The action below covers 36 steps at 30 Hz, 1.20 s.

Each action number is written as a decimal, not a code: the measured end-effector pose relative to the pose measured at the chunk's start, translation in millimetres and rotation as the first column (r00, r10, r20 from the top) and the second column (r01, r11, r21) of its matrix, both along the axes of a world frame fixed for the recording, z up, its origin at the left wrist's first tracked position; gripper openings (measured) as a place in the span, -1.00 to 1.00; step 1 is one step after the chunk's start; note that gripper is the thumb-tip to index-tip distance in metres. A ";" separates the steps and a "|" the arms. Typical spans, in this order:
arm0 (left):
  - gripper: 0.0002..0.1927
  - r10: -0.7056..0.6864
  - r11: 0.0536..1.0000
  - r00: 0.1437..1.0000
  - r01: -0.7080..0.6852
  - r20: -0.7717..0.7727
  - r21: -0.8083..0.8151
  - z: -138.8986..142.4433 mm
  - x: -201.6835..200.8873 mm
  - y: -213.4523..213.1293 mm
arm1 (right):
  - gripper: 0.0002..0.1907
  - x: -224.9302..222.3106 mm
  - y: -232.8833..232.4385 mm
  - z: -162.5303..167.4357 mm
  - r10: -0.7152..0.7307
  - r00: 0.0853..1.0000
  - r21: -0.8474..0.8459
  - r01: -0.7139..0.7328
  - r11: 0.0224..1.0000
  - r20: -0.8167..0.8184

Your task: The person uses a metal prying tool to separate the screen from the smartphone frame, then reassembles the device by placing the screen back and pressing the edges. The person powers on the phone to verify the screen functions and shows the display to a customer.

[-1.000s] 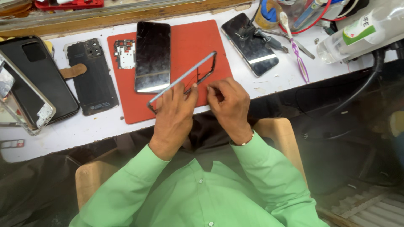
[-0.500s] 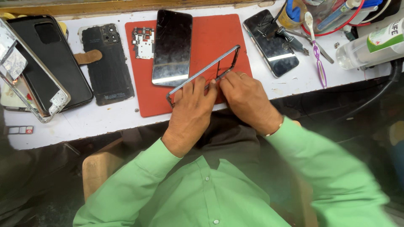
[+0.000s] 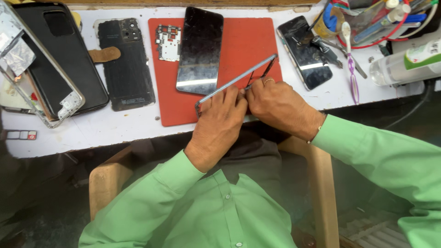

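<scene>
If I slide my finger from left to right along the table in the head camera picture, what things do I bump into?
Clear phone case → black phone back with camera holes → small circuit board → black phone screen → thin phone frame held by left hand and right hand → second dark phone → purple toothbrush → plastic bottle.

Black phone (image 3: 200,49) lies face-up on red mat (image 3: 250,41), circuit board (image 3: 167,42) beside it. Toothbrush (image 3: 349,55) and clear bottle (image 3: 404,66) far right.

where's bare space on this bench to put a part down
Free: the red mat right of the black screen, and the white tabletop in front of the phone back. Crowded: the tools at far right and the hands' spot around the frame.
</scene>
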<state>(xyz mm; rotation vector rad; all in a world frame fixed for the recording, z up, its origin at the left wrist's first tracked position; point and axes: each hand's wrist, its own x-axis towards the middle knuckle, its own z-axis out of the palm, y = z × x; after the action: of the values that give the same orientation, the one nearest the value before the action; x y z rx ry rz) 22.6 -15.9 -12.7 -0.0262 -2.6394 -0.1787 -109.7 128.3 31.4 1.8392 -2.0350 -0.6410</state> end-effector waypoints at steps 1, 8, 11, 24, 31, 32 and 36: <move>-0.68 -0.003 1.000 0.999 0.004 -0.032 0.024 0.1 0.1 0.8 | -0.91 -0.6 4.0 -0.1 -0.014 0.998 -0.010 0.014 1.000 0.058; -0.59 -0.017 1.000 1.000 0.017 0.003 0.010 -1.6 7.3 4.8 | -0.86 16.1 31.0 -13.7 -0.054 0.663 -0.483 0.597 0.640 0.747; -0.58 -0.014 1.000 1.000 0.014 -0.019 0.000 -1.1 5.5 13.4 | -0.91 19.9 38.8 -16.8 -0.057 0.694 -0.530 0.598 0.602 0.718; -0.53 -0.004 0.997 1.000 0.005 0.018 -0.071 -0.6 0.8 16.1 | -0.88 13.2 30.7 -23.4 0.100 0.899 -0.640 0.222 0.736 0.427; -0.56 -0.001 0.998 0.999 0.003 0.037 -0.063 -2.3 1.8 15.7 | -0.89 14.6 25.9 -15.8 0.035 0.914 -0.541 0.208 0.815 0.404; -0.57 -0.002 0.998 0.999 0.004 0.036 -0.055 -2.6 1.4 15.7 | -0.91 14.1 25.7 -14.4 0.025 0.917 -0.500 0.194 0.844 0.399; -0.60 0.008 0.999 1.000 -0.007 0.016 -0.031 -2.8 -0.5 16.2 | -0.93 6.6 20.6 -5.4 0.025 0.966 -0.285 0.052 0.957 0.259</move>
<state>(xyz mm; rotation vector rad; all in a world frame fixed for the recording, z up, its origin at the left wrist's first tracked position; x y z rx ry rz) 22.1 0.3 -15.5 -0.0253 -2.6581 -0.1358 -103.1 148.9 26.0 1.8097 -2.1671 -0.0933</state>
